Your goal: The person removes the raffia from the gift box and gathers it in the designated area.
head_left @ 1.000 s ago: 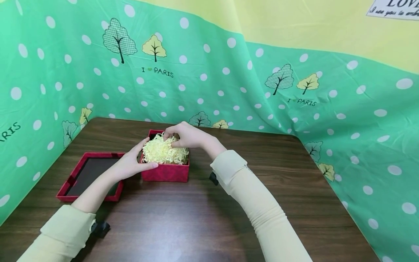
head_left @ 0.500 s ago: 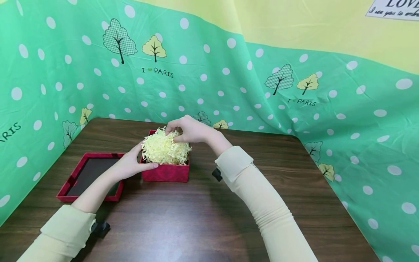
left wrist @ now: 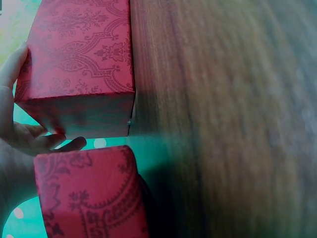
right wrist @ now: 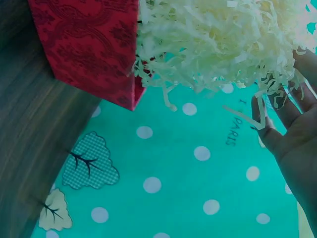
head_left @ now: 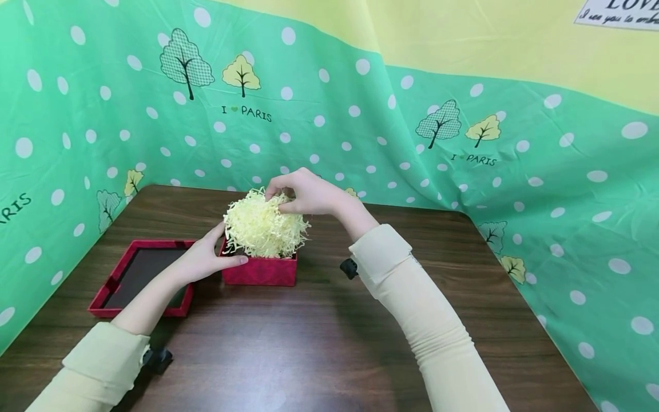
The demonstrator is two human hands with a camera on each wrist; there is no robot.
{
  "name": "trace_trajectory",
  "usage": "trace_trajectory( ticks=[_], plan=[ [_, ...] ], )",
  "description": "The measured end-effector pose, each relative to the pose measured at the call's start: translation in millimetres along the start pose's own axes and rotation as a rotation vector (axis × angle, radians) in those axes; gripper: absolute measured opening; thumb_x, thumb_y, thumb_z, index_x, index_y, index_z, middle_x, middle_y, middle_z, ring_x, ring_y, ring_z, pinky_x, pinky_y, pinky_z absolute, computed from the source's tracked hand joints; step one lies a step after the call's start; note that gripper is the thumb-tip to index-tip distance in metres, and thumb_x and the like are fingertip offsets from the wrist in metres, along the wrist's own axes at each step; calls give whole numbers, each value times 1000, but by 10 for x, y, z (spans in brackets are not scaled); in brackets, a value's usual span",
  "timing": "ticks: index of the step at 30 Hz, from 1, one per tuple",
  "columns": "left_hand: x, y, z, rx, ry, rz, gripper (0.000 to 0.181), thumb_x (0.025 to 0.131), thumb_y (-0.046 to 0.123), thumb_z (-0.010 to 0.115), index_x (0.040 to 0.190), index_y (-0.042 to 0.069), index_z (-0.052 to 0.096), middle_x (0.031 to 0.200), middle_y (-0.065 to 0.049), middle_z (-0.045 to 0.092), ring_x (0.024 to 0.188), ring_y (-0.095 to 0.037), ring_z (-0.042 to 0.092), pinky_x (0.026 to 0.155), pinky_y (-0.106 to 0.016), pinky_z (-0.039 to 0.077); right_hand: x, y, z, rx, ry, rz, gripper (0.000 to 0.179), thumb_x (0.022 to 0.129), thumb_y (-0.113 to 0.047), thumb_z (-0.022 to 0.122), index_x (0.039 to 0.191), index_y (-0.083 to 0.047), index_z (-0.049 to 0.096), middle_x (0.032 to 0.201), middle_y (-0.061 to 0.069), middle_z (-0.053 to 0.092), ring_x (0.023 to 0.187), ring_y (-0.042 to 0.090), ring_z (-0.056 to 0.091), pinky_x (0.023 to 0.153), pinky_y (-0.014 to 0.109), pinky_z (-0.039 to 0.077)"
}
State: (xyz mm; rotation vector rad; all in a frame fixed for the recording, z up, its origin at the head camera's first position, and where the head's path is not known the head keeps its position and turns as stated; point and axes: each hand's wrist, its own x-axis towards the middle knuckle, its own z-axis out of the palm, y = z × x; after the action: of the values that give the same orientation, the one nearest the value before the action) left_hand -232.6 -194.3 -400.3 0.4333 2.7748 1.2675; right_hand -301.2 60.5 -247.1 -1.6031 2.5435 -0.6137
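Observation:
A red patterned gift box (head_left: 259,271) stands on the table, its top uncovered. My left hand (head_left: 203,259) holds its left side, thumb on the front edge and fingers along the side, as the left wrist view also shows with the box (left wrist: 79,49). My right hand (head_left: 311,194) pinches a fluffy clump of pale yellow shredded paper (head_left: 262,226) from above. The clump rises over the rim, and loose strands of the shredded paper (right wrist: 213,49) dangle in the right wrist view. What lies inside the box is hidden by the paper.
The red box lid (head_left: 149,274) with a dark inside lies upturned left of the box, partly under my left forearm. The dark wooden table (head_left: 288,343) extends to the right and front. A green dotted cloth (head_left: 329,131) hangs behind and at both sides.
My right hand has moved up and slightly right, lifting the shredded paper higher above the box. The left hand, box and lid stay in place.

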Motion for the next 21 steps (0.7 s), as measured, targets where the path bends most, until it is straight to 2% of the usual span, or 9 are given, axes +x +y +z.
trace_trajectory(
  ticks=[6,9,15,21],
  plan=[
    [-1,24,-12,25,-15,-16,105,77,53,72,153,21,8,155,-17,16,140,-39,22,104,-62,29,-51,-40,-116,-13,19,0,24,82,-2,61,104,-11,68,102,-3,67,85,10,55,82,31,49],
    [1,25,-14,29,-20,-19,104,77,53,72,153,22,7,155,-17,17,139,-39,24,103,-62,30,-80,-65,-178,-30,26,10,24,82,-3,61,103,-13,68,102,-6,67,85,8,55,85,29,44],
    [-8,25,-10,28,-21,-19,104,77,54,71,153,26,7,155,-15,17,138,-39,25,101,-63,32,-136,-105,-285,-21,48,0,26,80,-1,60,101,-13,68,100,-7,67,83,6,56,82,22,46],
    [-23,23,-10,30,-24,-26,104,77,54,71,153,24,6,156,-15,16,139,-39,25,101,-62,33,-222,-141,-391,-25,71,-4,25,80,0,58,100,-12,68,100,-5,67,84,7,56,80,26,49]
  ],
)
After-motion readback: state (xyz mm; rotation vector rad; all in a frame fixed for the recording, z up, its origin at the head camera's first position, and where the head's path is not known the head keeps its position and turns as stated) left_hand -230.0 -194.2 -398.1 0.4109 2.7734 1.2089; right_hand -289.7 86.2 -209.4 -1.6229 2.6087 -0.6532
